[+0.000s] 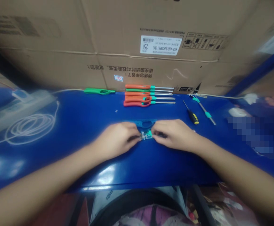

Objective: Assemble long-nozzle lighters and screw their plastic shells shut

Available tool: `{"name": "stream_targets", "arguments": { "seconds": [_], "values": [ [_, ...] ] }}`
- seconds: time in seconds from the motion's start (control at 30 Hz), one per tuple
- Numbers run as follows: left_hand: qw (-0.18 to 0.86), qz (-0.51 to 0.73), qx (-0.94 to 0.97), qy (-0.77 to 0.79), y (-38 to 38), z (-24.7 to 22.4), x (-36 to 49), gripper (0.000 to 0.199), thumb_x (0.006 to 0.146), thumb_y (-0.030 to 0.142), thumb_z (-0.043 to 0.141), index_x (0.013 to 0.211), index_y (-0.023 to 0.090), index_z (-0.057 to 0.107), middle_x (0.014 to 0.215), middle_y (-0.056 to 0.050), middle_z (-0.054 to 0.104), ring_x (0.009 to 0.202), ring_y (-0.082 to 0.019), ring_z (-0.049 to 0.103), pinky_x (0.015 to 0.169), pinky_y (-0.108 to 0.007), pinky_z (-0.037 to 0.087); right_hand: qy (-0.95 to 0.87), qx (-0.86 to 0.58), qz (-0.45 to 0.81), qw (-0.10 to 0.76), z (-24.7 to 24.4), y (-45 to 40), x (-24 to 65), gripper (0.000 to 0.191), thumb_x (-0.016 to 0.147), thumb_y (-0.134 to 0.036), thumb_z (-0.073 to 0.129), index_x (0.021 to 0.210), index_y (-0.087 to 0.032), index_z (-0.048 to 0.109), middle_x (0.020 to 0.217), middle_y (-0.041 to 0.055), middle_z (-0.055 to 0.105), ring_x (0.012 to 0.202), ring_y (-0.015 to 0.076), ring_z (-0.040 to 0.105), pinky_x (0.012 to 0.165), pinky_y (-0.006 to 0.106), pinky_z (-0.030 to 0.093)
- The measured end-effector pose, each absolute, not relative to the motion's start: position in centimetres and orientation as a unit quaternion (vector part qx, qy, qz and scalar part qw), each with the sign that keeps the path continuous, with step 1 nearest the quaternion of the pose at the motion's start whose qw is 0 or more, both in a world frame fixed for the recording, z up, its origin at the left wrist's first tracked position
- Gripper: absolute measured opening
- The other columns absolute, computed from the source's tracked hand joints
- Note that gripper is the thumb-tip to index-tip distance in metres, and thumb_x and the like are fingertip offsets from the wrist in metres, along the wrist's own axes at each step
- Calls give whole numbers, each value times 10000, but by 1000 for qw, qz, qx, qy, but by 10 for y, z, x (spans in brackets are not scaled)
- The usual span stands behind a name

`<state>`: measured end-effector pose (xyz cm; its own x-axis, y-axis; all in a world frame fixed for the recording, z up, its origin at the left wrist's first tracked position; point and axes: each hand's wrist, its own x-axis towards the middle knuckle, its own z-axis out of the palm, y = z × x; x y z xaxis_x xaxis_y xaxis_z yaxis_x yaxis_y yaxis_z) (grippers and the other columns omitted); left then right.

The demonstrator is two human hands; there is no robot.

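Note:
Both my hands are at the middle of the blue table. My left hand (120, 138) is closed, its fingertips pinching the left end of a small clear and teal part (147, 135). At the part's right end, the fingers of my right hand (174, 133) are pinched together on its teal side. The part's ends are hidden under my fingers, and I cannot make out its exact kind. Just behind the hands lies a blue lighter handle (146, 121), partly covered by them. Farther back, several long-nosed lighters (139, 94), orange, green and red with metal tubes, lie in a row.
A green lighter handle (98, 91) lies by the cardboard wall (68, 62). To the right are a black and yellow screwdriver (192, 116) and a metal lighter tube (205, 110) with teal ends. A coiled white cable (31, 128) and a power strip (21, 106) occupy the left.

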<state>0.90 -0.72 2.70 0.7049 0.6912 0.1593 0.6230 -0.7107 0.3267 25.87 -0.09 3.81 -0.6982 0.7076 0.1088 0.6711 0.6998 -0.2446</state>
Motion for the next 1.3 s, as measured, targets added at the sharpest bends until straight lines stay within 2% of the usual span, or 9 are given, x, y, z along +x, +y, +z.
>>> {"name": "stream_targets", "arguments": {
  "seconds": [0.2,0.43,0.57,0.67,0.73,0.9,1.07,1.23,1.3],
  "values": [
    [125,133,913,364,-6,26,8,180,968,283,593,1033,214,746,992,-30,715,914,-206,685,794,-303,522,-917,-351,144,123,48,7,277,129,945,-216,568,951,-209,697,950,23,719,828,151,647,696,253,410],
    [119,145,914,359,-5,24,7,159,955,271,615,1023,215,748,993,-26,718,911,-209,689,785,-309,526,-919,-353,161,73,48,9,276,72,875,-159,637,872,-200,696,871,-2,710,752,139,623,644,246,390],
    [128,150,912,359,-4,24,6,159,953,272,623,1018,207,753,975,-34,715,890,-207,685,776,-307,528,-919,-350,151,97,44,8,273,61,907,-203,632,892,-198,692,887,10,706,761,148,628,646,255,413],
    [147,162,910,353,-3,21,7,170,959,269,618,1029,196,755,967,-45,711,869,-196,679,791,-302,532,-916,-341,140,161,38,14,275,161,964,-228,564,1040,-204,704,1020,51,700,913,182,642,770,291,481],
    [157,171,909,347,-3,19,7,172,963,265,615,1031,190,754,966,-50,711,862,-191,678,804,-302,535,-921,-330,110,176,33,19,277,262,985,-186,498,1148,-211,701,1131,86,671,1044,222,615,877,353,494],
    [140,192,905,353,-4,20,7,215,953,291,622,1114,190,723,1029,-58,715,943,-210,679,823,-320,550,-940,-317,64,107,24,25,280,415,960,-100,459,1276,-268,668,1346,112,580,1176,291,559,966,495,477],
    [56,216,888,401,-4,27,6,272,936,356,616,1152,216,704,1087,-49,714,977,-235,674,788,-349,564,-925,-355,63,117,22,27,280,282,965,-123,484,1135,-225,683,1287,106,607,1147,272,579,973,473,478],
    [28,185,885,425,0,26,4,285,973,265,519,1188,207,695,1146,-58,710,1053,-263,647,986,-467,517,-908,-398,60,114,21,33,285,98,943,-185,566,1003,-196,642,1121,97,645,1048,260,593,911,418,497],
    [28,185,886,424,2,24,4,311,976,233,502,1225,189,682,1189,-77,698,1093,-268,631,1032,-481,492,-901,-411,46,129,22,34,285,61,937,-229,591,967,-194,630,1055,90,660,995,260,600,866,410,498]
  ]
}}
